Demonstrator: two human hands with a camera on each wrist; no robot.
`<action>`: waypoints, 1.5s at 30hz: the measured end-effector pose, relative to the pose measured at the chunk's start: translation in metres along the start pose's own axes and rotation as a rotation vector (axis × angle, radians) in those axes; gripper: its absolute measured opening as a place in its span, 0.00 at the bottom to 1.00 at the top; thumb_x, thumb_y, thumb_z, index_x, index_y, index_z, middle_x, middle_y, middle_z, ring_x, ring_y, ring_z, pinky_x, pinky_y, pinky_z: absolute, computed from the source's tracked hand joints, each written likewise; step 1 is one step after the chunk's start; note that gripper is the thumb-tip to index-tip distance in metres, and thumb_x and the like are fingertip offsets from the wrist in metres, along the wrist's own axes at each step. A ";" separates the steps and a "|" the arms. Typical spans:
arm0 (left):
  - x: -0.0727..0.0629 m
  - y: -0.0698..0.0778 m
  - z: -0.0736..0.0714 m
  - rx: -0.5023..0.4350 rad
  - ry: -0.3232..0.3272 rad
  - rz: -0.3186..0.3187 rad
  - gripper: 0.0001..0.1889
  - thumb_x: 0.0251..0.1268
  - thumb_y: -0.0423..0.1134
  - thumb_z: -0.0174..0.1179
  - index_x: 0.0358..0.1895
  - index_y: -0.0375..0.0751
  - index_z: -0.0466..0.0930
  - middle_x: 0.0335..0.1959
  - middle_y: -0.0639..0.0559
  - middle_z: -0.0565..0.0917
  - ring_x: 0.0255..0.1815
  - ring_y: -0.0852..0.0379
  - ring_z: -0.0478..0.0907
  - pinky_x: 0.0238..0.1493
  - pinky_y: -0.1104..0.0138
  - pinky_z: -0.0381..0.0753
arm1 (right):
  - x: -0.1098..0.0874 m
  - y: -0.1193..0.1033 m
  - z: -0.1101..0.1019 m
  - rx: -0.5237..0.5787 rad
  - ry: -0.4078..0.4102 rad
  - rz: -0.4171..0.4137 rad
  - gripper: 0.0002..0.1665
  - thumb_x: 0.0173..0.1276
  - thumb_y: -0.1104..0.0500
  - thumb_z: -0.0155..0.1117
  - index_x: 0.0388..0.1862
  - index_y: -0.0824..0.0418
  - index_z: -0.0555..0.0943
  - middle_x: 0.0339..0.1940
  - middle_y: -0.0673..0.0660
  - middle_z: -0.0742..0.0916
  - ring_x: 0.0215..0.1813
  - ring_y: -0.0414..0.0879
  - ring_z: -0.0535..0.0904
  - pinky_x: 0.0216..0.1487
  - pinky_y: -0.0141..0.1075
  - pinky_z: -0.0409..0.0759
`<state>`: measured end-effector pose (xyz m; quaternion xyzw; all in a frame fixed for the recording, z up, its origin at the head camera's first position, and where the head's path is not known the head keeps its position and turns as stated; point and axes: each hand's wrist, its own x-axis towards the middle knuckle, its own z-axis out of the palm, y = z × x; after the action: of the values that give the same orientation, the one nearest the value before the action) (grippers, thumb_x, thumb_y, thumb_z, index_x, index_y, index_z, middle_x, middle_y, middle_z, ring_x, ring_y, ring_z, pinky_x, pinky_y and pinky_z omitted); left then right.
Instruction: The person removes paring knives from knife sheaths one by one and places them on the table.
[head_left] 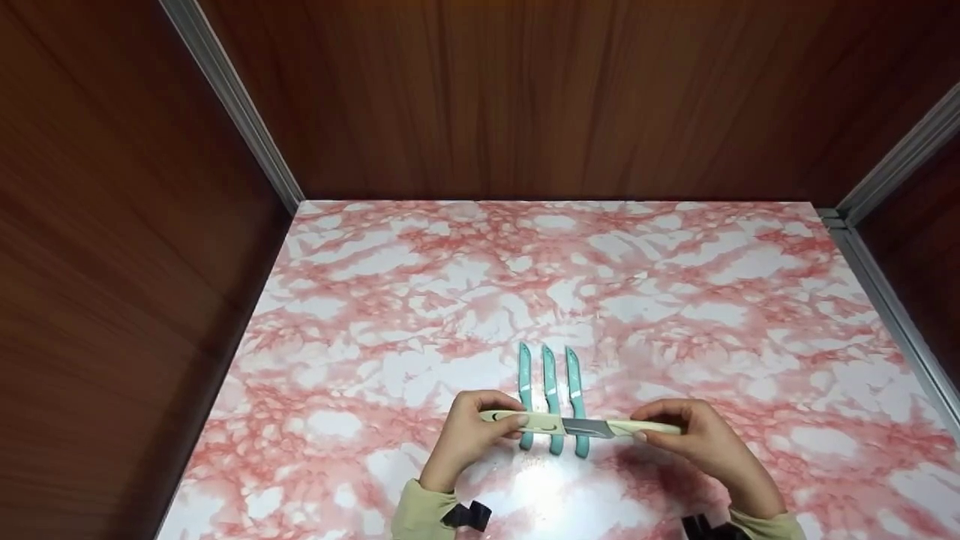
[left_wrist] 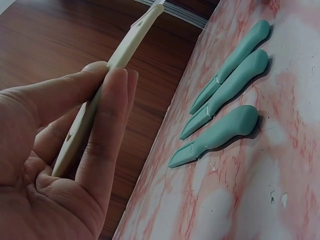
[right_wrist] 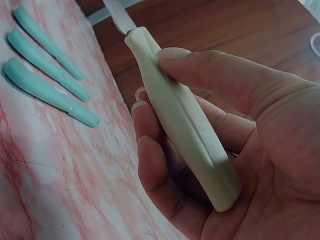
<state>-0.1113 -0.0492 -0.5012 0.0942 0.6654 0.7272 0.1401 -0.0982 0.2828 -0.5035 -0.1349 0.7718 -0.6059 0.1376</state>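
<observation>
Currently, a cream-handled knife (head_left: 622,426) and a cream sheath (head_left: 544,425) are being held end to end, off the surface of the bench (head_left: 375,300), with part of the grey blade (head_left: 586,428) being left bare between them. The sheath is being pinched between the thumb and fingers of the left hand (head_left: 474,431), while the knife's handle (right_wrist: 175,110) is being gripped by the right hand (head_left: 701,435), the thumb being pressed on one side and the fingers being curled round the other. No contact is being made with the blade by either hand.

One line seems to be governing any coming move: the long axis being shared by knife and sheath. It is being carried crosswise from left to right, nearly level, the right end being set slightly lower in the head view. The blade is being pointed leftward at the sheath's mouth; whether its tip is being covered there cannot be told.

Beyond and beneath that line, three teal knives (head_left: 550,375) are being supported side by side on the bench, their tips being directed away from the person. Their handles are being partly crossed in the head view, and the left hand is being placed nearer to their row than the right.
</observation>
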 end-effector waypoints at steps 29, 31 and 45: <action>0.000 -0.002 -0.004 0.032 0.007 -0.010 0.08 0.57 0.27 0.67 0.38 0.24 0.83 0.33 0.39 0.83 0.31 0.27 0.80 0.33 0.44 0.81 | -0.001 0.004 -0.005 -0.067 -0.050 0.019 0.13 0.63 0.64 0.67 0.46 0.69 0.83 0.42 0.64 0.85 0.40 0.41 0.82 0.38 0.32 0.82; 0.001 -0.001 -0.004 0.034 0.007 -0.009 0.07 0.57 0.27 0.67 0.37 0.25 0.84 0.33 0.39 0.83 0.31 0.27 0.80 0.33 0.44 0.81 | -0.001 0.004 -0.005 -0.073 -0.062 0.022 0.14 0.64 0.64 0.67 0.47 0.69 0.83 0.43 0.64 0.85 0.40 0.41 0.82 0.38 0.33 0.82; 0.001 0.001 -0.009 0.046 -0.006 -0.003 0.07 0.57 0.27 0.67 0.37 0.26 0.84 0.33 0.38 0.84 0.31 0.29 0.81 0.32 0.50 0.84 | -0.003 0.003 -0.010 -0.155 -0.070 0.040 0.13 0.64 0.60 0.68 0.46 0.62 0.85 0.44 0.60 0.85 0.41 0.39 0.81 0.38 0.32 0.82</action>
<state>-0.1151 -0.0574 -0.5006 0.0986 0.6816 0.7112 0.1409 -0.0995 0.2937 -0.5043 -0.1507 0.8136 -0.5366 0.1656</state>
